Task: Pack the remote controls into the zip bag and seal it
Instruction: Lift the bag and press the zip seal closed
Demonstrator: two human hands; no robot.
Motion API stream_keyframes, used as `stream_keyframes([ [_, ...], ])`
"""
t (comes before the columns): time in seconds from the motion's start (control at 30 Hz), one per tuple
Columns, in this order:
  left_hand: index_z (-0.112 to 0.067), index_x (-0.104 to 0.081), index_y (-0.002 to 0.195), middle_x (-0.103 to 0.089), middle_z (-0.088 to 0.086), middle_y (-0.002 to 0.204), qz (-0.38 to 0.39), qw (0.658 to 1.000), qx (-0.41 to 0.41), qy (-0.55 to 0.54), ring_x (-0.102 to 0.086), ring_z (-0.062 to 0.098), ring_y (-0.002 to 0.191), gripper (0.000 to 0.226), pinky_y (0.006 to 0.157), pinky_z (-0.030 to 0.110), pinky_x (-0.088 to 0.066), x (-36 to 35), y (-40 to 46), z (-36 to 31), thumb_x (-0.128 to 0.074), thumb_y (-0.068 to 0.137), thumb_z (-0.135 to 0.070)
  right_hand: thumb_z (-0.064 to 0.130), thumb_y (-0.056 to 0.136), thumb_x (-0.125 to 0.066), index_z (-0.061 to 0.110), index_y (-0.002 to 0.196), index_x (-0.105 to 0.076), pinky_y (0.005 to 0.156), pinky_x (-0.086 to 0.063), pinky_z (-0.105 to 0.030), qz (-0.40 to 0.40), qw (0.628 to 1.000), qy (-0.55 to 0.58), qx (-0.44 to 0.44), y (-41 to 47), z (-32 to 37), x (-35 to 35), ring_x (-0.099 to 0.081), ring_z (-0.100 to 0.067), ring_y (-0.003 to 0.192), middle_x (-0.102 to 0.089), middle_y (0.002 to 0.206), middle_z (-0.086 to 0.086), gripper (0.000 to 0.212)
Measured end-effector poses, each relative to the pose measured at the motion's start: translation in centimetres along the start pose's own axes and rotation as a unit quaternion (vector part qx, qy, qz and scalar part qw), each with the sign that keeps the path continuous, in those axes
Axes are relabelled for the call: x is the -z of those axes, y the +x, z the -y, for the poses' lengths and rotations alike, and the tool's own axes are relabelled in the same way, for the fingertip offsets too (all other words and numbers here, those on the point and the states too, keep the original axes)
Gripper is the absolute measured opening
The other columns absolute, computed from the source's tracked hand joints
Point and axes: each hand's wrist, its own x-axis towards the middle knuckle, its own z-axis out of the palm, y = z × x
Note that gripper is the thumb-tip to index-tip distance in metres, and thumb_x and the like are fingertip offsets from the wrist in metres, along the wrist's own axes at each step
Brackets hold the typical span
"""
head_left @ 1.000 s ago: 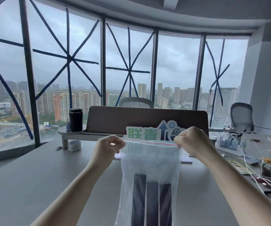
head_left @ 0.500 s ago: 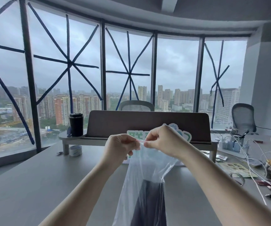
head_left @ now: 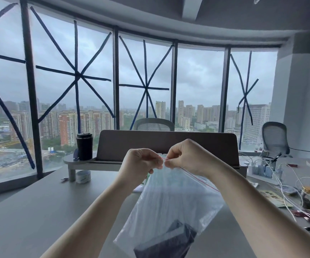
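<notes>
A clear zip bag (head_left: 171, 200) hangs in the air above the grey desk (head_left: 38, 211), tilted with its bottom toward me. Dark remote controls (head_left: 169, 241) lie inside at its lower end. My left hand (head_left: 141, 163) and my right hand (head_left: 185, 157) are side by side, almost touching, both pinching the red zip strip (head_left: 197, 177) at the bag's top left corner. The strip runs down and right under my right wrist. How much of the strip is pressed together I cannot tell.
A brown monitor riser (head_left: 167, 146) with a black tumbler (head_left: 84, 146) stands behind the bag. A tape roll (head_left: 83, 176) sits under its left end. White cables (head_left: 288, 183), a charger block (head_left: 262, 169) and a small jar (head_left: 307, 198) crowd the right side. Two mesh chairs stand beyond.
My right hand slid left along the bag's top from the right corner to meet my left hand. The bag swung from hanging flat to tilted, and the remotes shifted to its lower end.
</notes>
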Motion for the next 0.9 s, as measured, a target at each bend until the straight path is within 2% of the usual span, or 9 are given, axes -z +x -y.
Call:
stream_keyframes([
  [0.1, -0.001, -0.069, 0.069, -0.065, 0.006, 0.061, -0.003, 1.0, -0.009, -0.022, -0.045, 0.002, 0.043, 0.01, 0.042, 0.012, -0.034, -0.2, -0.1, 0.0, -0.064, 0.074, 0.006, 0.022, 0.082, -0.075, 0.014, 0.077, -0.077, 0.051, -0.039, -0.003, -0.011, 1.0, -0.013, 0.002, -0.6, 0.4, -0.1, -0.051, 0.008, 0.051, -0.063, 0.064, 0.009, 0.009],
  [0.17, -0.005, -0.068, 0.065, -0.063, 0.005, 0.059, -0.009, 1.0, -0.016, -0.024, -0.046, 0.0, 0.042, 0.016, 0.043, 0.01, -0.034, -0.4, 0.0, 0.1, -0.062, 0.074, 0.008, 0.023, 0.086, -0.072, 0.013, 0.085, -0.078, 0.047, -0.033, 0.005, -0.021, 0.999, -0.027, 0.002, -0.9, 0.5, -0.1, -0.049, 0.004, 0.056, -0.062, 0.069, 0.008, 0.011],
  [0.27, -0.009, -0.068, 0.061, -0.064, 0.002, 0.058, -0.04, 0.999, -0.028, -0.019, -0.049, 0.001, 0.047, 0.02, 0.052, 0.015, -0.037, -0.4, 0.4, 0.9, -0.064, 0.072, 0.007, 0.029, 0.087, -0.072, 0.018, 0.082, -0.077, 0.047, -0.039, -0.008, -0.045, 0.998, -0.04, 0.009, -0.7, 0.5, -0.9, -0.049, -0.003, 0.061, -0.061, 0.064, 0.01, 0.013],
  [0.33, -0.009, -0.068, 0.061, -0.065, 0.001, 0.058, -0.07, 0.997, -0.026, -0.018, -0.05, 0.003, 0.049, 0.018, 0.056, 0.02, -0.038, -0.2, 0.6, 1.7, -0.066, 0.073, 0.004, 0.032, 0.086, -0.071, 0.022, 0.073, -0.072, 0.059, -0.046, -0.022, -0.058, 0.997, -0.056, 0.005, -0.4, 0.0, -1.7, -0.052, -0.004, 0.06, -0.059, 0.058, 0.011, 0.016],
  [0.4, -0.01, -0.069, 0.062, -0.065, 0.0, 0.059, -0.104, 0.994, -0.024, -0.023, -0.051, 0.003, 0.049, 0.017, 0.056, 0.019, -0.039, 0.4, 0.8, 2.4, -0.066, 0.073, 0.003, 0.033, 0.085, -0.069, 0.023, 0.071, -0.07, 0.063, -0.048, -0.032, -0.067, 0.995, -0.079, -0.003, -0.4, -0.9, -2.1, -0.053, -0.006, 0.06, -0.059, 0.058, 0.011, 0.017],
  [0.5, -0.01, -0.07, 0.061, -0.067, -0.002, 0.059, -0.147, 0.988, -0.022, -0.035, -0.053, 0.001, 0.05, 0.019, 0.053, 0.014, -0.04, 1.7, 1.1, 3.2, -0.067, 0.073, 0.004, 0.032, 0.088, -0.065, 0.024, 0.075, -0.069, 0.066, -0.049, -0.034, -0.065, 0.992, -0.104, -0.013, -1.0, -2.2, -2.1, -0.056, -0.01, 0.064, -0.058, 0.061, 0.013, 0.015],
  [0.7, -0.007, -0.071, 0.064, -0.067, 0.003, 0.061, -0.2, 0.977, -0.006, -0.073, -0.048, 0.0, 0.043, 0.016, 0.054, 0.023, -0.036, 3.9, 1.3, 4.3, -0.066, 0.071, 0.006, 0.029, 0.093, -0.058, 0.025, 0.081, -0.065, 0.064, -0.043, -0.031, -0.035, 0.99, -0.135, -0.018, -1.8, -3.3, -2.8, -0.058, -0.015, 0.072, -0.058, 0.07, 0.013, 0.015],
  [0.8, -0.007, -0.07, 0.064, -0.064, -0.006, 0.051, -0.21, 0.975, 0.003, -0.078, -0.044, 0.001, 0.038, 0.017, 0.049, 0.021, -0.033, 4.8, 1.2, 4.8, -0.065, 0.07, 0.008, 0.028, 0.095, -0.056, 0.021, 0.085, -0.066, 0.069, -0.05, -0.034, -0.021, 0.99, -0.141, -0.015, -2.2, -3.4, -3.2, -0.06, -0.015, 0.072, -0.06, 0.072, 0.011, 0.016],
  [0.9, -0.006, -0.07, 0.065, -0.062, -0.006, 0.048, -0.217, 0.973, 0.01, -0.077, -0.037, 0.007, 0.037, 0.016, 0.039, 0.017, -0.031, 5.7, 1.1, 5.4, -0.065, 0.071, 0.008, 0.027, 0.096, -0.055, 0.021, 0.084, -0.065, 0.07, -0.049, -0.035, -0.017, 0.989, -0.146, -0.012, -2.4, -3.3, -3.5, -0.059, -0.015, 0.074, -0.057, 0.071, 0.012, 0.017],
])
